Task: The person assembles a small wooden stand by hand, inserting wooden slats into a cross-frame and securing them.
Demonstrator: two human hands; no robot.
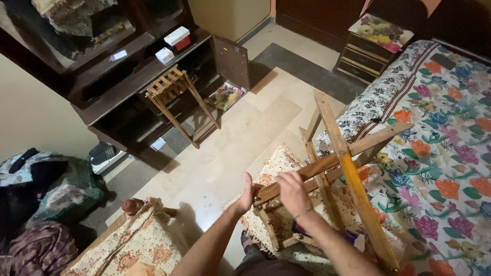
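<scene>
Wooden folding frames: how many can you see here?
2. One wooden folding frame is held in both hands beside the bed; another frame leans against the dark shelf unit. Others may be hidden.

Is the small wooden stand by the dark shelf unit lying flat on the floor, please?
No, the small wooden stand is upright on its crossed legs, leaning against the dark shelf unit.

Two hands are showing near the bottom of the scene: the left hand (pixel 247 197) and the right hand (pixel 292 192), both closing on one wooden folding frame (pixel 341 163). One more wooden frame (pixel 176 102) is leaning at the far left against the one dark shelf unit (pixel 110 102). Two small boxes (pixel 174 43) are sitting on that shelf. One flowered bedspread (pixel 445 143) is lying at the right, and one small dark drawer cabinet (pixel 365 53) is standing far right.
</scene>
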